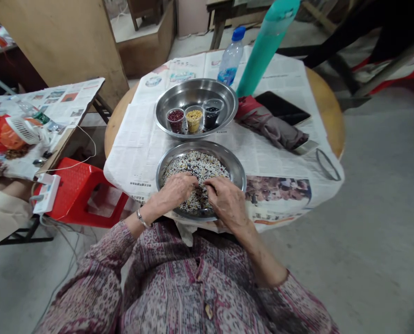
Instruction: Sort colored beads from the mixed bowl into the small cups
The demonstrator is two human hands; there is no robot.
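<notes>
Both hands are over a metal bowl [242, 185] holding a mix of white, dark and yellow grains [207, 163]. My left hand [179, 187], with a bracelet at its wrist, has its fingers curled together at the grains. Facing it, my right hand [228, 198] has thumb and fingers drawn together low over the mix. Whatever is between the fingertips is too small to make out. Just beyond, a second metal bowl [196, 86] holds three clear cups: one of red beans [176, 118], one of yellow kernels [193, 118] and one of black beans [211, 116].
Newspaper [133, 134] covers the round table. A water bottle [231, 58] and a tall green bottle [264, 48] stand behind the bowls. To the right lie a folded umbrella [273, 125] and a dark tablet-like object [281, 107]. A red stool [76, 190] carries a power strip [47, 192].
</notes>
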